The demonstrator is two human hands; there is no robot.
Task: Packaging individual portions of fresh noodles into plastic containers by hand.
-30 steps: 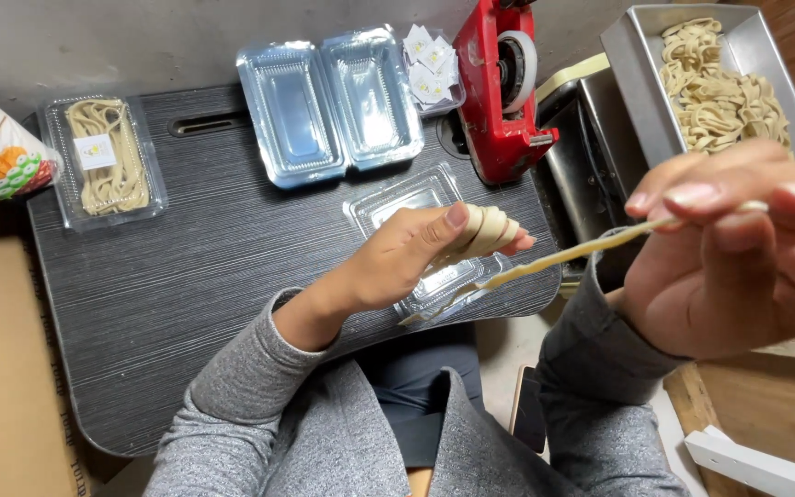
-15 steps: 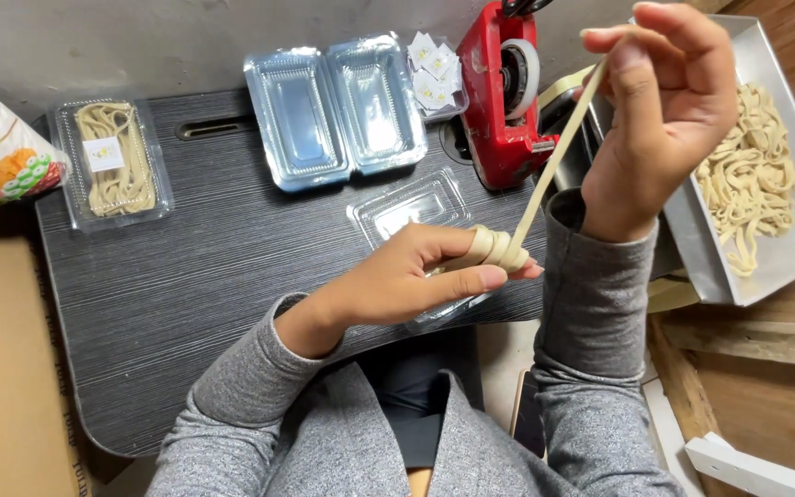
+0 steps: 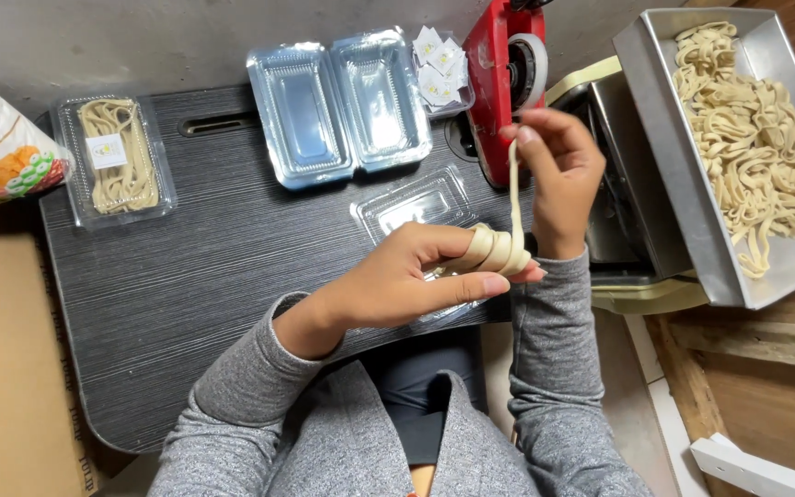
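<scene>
Head view, single entry.

Left hand: held over the near edge of the dark wood-grain table, fingers extended together, with a pale flat noodle strand coiled around the fingertips; the thumb presses the coil from below, so the grip is pressed together on the noodle.

Right hand: raised just right of and above the coil, fingertips pinching the free end of the same strand, which runs taut and nearly vertical down to the coil.

Handling note, as a judgement: steady light tension on the upright length should lay each turn flat beside the last; too hard a pull could snap the soft dough.

Surroundings: an empty clear plastic tray lies directly beyond the left hand; a pair of open clear plastic containers sits far centre; a filled, labelled clear noodle pack far left; a red tape dispenser far right of centre; a metal tray of loose noodles at right, off the table.
</scene>
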